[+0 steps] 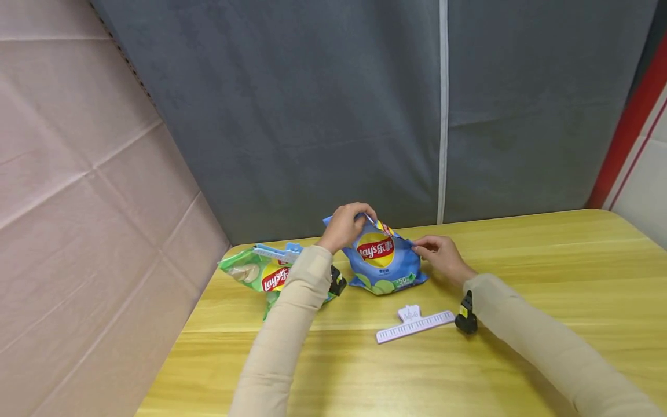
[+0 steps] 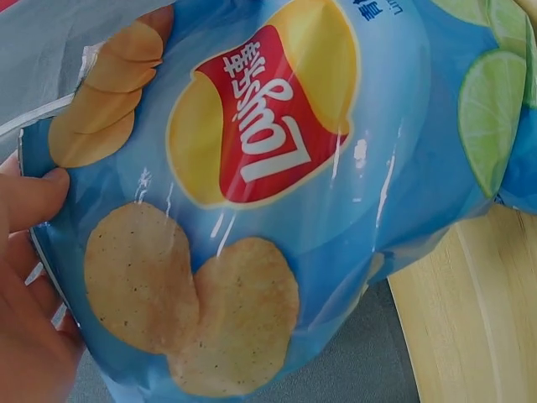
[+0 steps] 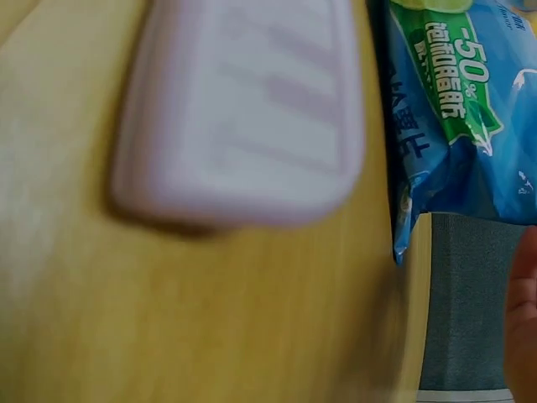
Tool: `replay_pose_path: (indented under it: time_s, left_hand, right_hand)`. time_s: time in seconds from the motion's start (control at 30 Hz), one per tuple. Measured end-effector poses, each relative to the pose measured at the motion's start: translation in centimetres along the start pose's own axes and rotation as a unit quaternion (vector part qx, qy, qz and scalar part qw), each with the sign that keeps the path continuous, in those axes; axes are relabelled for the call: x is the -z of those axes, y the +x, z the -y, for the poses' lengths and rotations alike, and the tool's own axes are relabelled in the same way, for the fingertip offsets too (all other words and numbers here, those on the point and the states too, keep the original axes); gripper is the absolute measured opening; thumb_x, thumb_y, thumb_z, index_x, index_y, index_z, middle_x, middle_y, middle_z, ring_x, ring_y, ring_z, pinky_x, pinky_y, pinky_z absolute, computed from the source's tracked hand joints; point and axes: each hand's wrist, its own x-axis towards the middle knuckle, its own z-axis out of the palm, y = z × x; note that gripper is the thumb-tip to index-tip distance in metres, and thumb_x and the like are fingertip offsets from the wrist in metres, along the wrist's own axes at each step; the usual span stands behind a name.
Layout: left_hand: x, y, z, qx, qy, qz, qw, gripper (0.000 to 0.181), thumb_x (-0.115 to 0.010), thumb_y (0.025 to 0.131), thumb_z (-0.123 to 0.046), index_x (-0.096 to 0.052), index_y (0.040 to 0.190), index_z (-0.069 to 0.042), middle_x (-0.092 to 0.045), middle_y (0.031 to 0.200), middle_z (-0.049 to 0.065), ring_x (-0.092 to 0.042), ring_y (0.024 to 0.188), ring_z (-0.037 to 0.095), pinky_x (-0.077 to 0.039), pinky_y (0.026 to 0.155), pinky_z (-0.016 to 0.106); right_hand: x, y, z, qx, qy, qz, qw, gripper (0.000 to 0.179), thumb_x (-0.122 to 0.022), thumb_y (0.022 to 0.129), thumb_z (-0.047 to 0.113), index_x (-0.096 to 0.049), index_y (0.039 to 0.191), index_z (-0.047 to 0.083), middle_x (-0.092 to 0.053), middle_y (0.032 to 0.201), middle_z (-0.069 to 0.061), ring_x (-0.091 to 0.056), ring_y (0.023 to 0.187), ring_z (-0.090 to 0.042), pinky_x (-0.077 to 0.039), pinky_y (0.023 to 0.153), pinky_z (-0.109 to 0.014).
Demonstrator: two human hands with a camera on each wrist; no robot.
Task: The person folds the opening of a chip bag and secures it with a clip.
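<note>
A blue bag of potato chips [image 1: 388, 271] with a red and yellow label stands at the back of the table, its upper edge folded over. My left hand [image 1: 346, 226] holds the bag by its top edge. In the left wrist view, the thumb of this hand [image 2: 29, 281] lies on the bag's front [image 2: 352, 227] by the rim. At the right upper corner, my right hand [image 1: 442, 255] pinches the bag between thumb and fingers. A pale purple bag clip [image 1: 416, 328] with a piano-key pattern lies in front of the bag.
To the left, a green chip bag [image 1: 254, 274] has a light blue clip [image 1: 283, 253] across its top; my left forearm partly hides it. The wooden table [image 1: 547, 266] meets a grey curtain [image 1: 312, 116] at the back. A pale wall [image 1: 88, 231] rises on the left.
</note>
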Motion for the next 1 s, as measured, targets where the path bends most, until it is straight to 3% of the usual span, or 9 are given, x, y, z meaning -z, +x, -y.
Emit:
replay_pose_path:
  time_s: [0.27, 0.47, 0.6, 0.77, 0.87, 1.0]
  left_hand:
    - [0.22, -0.05, 0.22, 0.015, -0.009, 0.018, 0.9997, 0.027, -0.044, 0.085, 0.004, -0.063, 0.082, -0.015, -0.062, 0.095, -0.001, -0.048, 0.068, 0.012, -0.040, 0.065, 0.022]
    - [0.50, -0.20, 0.21, 0.028, -0.022, 0.034, 0.9988, 0.023, -0.046, 0.087, -0.002, -0.064, 0.085, -0.016, -0.061, 0.097, 0.000, -0.041, 0.053, 0.015, -0.039, 0.056, 0.023]
    - [0.68, -0.24, 0.23, 0.028, -0.026, 0.039, 0.9985, 0.020, -0.047, 0.088, -0.006, -0.065, 0.088, -0.016, -0.061, 0.096, 0.000, -0.038, 0.047, 0.013, -0.038, 0.051, 0.023]
    - [0.77, -0.26, 0.14, 0.035, -0.029, 0.046, 0.9979, 0.021, -0.044, 0.088, -0.010, -0.064, 0.091, -0.016, -0.057, 0.077, 0.003, -0.031, 0.040, 0.012, -0.035, 0.045, 0.025]
    - [0.73, -0.27, 0.13, 0.041, -0.034, 0.046, 0.9975, 0.023, -0.041, 0.088, -0.014, -0.064, 0.092, -0.017, -0.055, 0.077, 0.003, -0.034, 0.044, 0.014, -0.037, 0.048, 0.026]
    - [0.57, -0.24, 0.22, 0.032, -0.025, 0.032, 0.9987, 0.022, -0.043, 0.089, -0.024, -0.065, 0.090, -0.018, -0.060, 0.092, -0.004, -0.047, 0.061, 0.011, -0.041, 0.064, 0.025]
  right_hand:
    - [0.20, -0.22, 0.34, 0.067, -0.064, -0.004, 0.9957, 0.014, -0.058, 0.084, 0.000, -0.065, 0.095, -0.004, -0.062, 0.095, -0.016, -0.056, 0.082, -0.024, -0.047, 0.068, -0.022]
    - [0.19, -0.42, 0.45, 0.064, -0.081, -0.002, 0.9946, 0.015, -0.058, 0.083, 0.000, -0.066, 0.096, -0.003, -0.062, 0.096, -0.015, -0.056, 0.084, -0.025, -0.049, 0.074, -0.035]
    - [0.25, -0.42, 0.46, 0.066, -0.088, 0.000, 0.9940, 0.017, -0.058, 0.084, 0.001, -0.066, 0.098, -0.002, -0.062, 0.096, -0.014, -0.056, 0.084, -0.024, -0.049, 0.075, -0.038]
    - [0.30, -0.42, 0.48, 0.083, -0.100, -0.004, 0.9915, 0.017, -0.059, 0.083, 0.001, -0.066, 0.098, -0.002, -0.063, 0.093, -0.013, -0.055, 0.080, -0.022, -0.049, 0.072, -0.035]
    - [0.37, -0.42, 0.46, 0.088, -0.109, -0.004, 0.9901, 0.018, -0.060, 0.082, 0.001, -0.066, 0.099, -0.001, -0.062, 0.092, -0.012, -0.054, 0.079, -0.021, -0.049, 0.071, -0.031]
    - [0.39, -0.45, 0.43, 0.089, -0.116, -0.004, 0.9893, 0.018, -0.061, 0.082, 0.003, -0.067, 0.099, 0.000, -0.062, 0.092, -0.011, -0.054, 0.080, -0.021, -0.048, 0.070, -0.027]
